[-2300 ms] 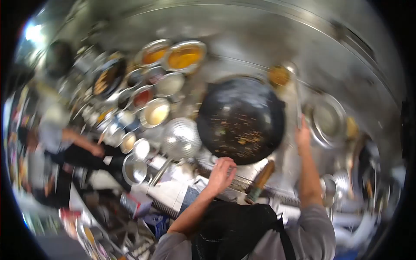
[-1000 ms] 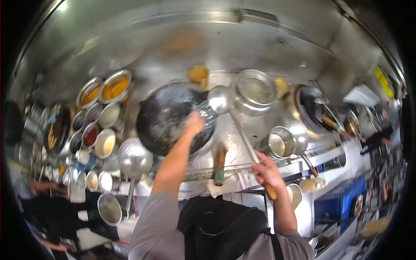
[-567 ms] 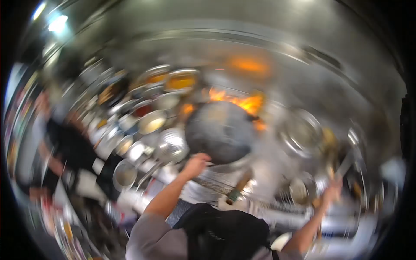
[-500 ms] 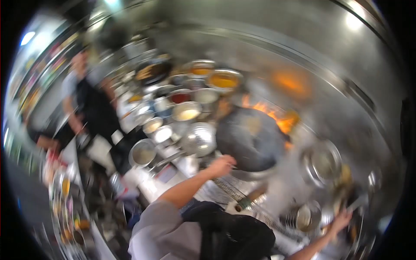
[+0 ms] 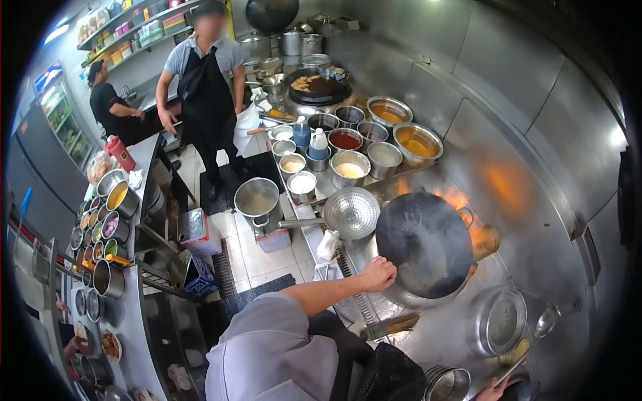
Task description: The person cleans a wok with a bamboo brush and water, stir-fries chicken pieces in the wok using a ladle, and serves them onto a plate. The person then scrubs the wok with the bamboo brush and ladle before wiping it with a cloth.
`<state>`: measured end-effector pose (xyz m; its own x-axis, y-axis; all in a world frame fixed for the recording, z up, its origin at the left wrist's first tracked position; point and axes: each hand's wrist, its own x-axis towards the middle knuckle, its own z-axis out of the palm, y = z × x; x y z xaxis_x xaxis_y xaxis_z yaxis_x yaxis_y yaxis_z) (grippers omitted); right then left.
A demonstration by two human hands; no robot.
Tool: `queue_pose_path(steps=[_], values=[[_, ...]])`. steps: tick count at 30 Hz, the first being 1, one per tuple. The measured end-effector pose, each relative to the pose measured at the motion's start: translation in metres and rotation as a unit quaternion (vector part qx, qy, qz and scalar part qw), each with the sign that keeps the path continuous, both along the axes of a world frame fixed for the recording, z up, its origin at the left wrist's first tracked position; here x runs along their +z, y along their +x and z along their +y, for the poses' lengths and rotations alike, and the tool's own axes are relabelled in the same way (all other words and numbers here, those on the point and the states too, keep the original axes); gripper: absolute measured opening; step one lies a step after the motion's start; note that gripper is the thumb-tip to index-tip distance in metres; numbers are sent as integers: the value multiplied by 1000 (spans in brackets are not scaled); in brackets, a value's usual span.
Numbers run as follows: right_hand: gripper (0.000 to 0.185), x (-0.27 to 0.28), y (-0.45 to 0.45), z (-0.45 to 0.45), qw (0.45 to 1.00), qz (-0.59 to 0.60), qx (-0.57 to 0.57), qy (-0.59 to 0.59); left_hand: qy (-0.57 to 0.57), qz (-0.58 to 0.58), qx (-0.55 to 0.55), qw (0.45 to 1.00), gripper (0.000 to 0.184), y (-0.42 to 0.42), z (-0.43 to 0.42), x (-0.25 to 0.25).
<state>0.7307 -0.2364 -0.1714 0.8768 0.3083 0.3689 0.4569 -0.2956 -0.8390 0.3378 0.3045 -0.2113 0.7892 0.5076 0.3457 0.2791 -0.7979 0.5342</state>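
Note:
My left hand (image 5: 378, 274) is closed at the near edge of a dark wok (image 5: 424, 246), where its grip covers the rim. The wok sits tilted over a burner, with flames (image 5: 455, 198) at its far side and a thin haze inside. At the bottom right, my right hand (image 5: 493, 390) is partly cut off by the frame, its fingers around the handle of a metal ladle (image 5: 546, 323). The ladle's bowl points away from me, beside a round metal pan (image 5: 500, 322). Left of the wok lies a perforated strainer (image 5: 352, 212).
A bamboo brush (image 5: 394, 326) lies below the wok. Bowls of sauce, such as a red one (image 5: 345, 140), stand beyond the strainer. A large pot (image 5: 257, 202) stands left. A co-worker in a black apron (image 5: 208, 97) stands in the aisle; a prep counter (image 5: 137, 321) runs along the left.
The view has swung and turned from blurred to sharp. My right hand with the ladle appears lower in the picture. My left hand stays at the wok's edge.

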Motion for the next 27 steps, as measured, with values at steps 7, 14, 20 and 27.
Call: queue_pose_path(steps=[7,14,20,27], values=[[56,42,-85,145,983,163,20,77,15,9,12,1000,20,-2,-1,-1],[54,107,-63,245,977,160,44,132,53,34,22,998,26,-2,-2,1],[53,124,-53,261,965,150,45,209,30,44,16,998,26,-1,-2,2],[54,112,-41,241,962,155,60,216,53,35,24,998,27,1,-1,0]])
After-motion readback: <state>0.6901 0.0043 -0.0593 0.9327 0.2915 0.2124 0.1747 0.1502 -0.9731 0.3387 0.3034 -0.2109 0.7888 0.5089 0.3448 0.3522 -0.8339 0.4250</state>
